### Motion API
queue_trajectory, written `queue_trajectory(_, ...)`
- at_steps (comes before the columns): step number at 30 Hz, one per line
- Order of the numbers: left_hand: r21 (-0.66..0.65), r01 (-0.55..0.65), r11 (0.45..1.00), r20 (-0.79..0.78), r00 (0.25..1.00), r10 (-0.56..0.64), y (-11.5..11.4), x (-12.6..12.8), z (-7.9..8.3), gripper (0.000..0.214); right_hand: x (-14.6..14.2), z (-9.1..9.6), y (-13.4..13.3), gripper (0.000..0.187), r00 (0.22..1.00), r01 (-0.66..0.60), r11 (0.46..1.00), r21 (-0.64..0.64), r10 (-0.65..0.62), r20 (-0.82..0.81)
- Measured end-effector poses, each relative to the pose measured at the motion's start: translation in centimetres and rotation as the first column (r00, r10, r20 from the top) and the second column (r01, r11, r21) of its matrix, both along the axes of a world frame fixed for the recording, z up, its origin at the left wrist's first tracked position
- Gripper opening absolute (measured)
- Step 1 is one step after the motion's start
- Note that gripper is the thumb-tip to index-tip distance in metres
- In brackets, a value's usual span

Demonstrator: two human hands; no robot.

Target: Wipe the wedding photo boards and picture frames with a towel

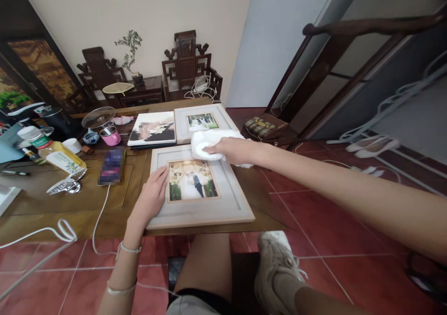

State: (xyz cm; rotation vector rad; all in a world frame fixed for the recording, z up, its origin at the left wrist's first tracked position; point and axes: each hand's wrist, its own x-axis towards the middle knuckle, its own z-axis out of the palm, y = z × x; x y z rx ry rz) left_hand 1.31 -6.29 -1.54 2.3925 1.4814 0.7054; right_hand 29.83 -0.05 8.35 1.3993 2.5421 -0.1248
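A framed wedding photo (192, 181) with a pale wooden frame lies flat near the table's front edge. My left hand (155, 189) rests along its left side with the fingers stretched out over the border. At the frame's far right corner, my right hand (230, 150) grips a folded white cloth (206, 140) and holds it against the frame. Part of the cloth hangs past the right side. Just behind lies a second framed photo (200, 119), its near right corner covered by the cloth. To the left of that one is a photo album (152, 128).
On the table (136, 203)'s left stand a yellow bottle (57, 154), a pink mug (110, 137), a claw clip (68, 182) and a phone (111, 166) with its white cable. Wooden chairs (185, 63) stand behind. A shoe (277, 259) shows below the table edge.
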Motion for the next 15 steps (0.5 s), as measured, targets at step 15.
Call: queue_trajectory(15,-0.025,-0.002,1.000,0.001,1.000,0.002,0.0,-0.1,0.2,0.045,-3.8,4.2,-12.2,0.058,0.996,-0.071,0.948,-0.309,0.053,-0.066)
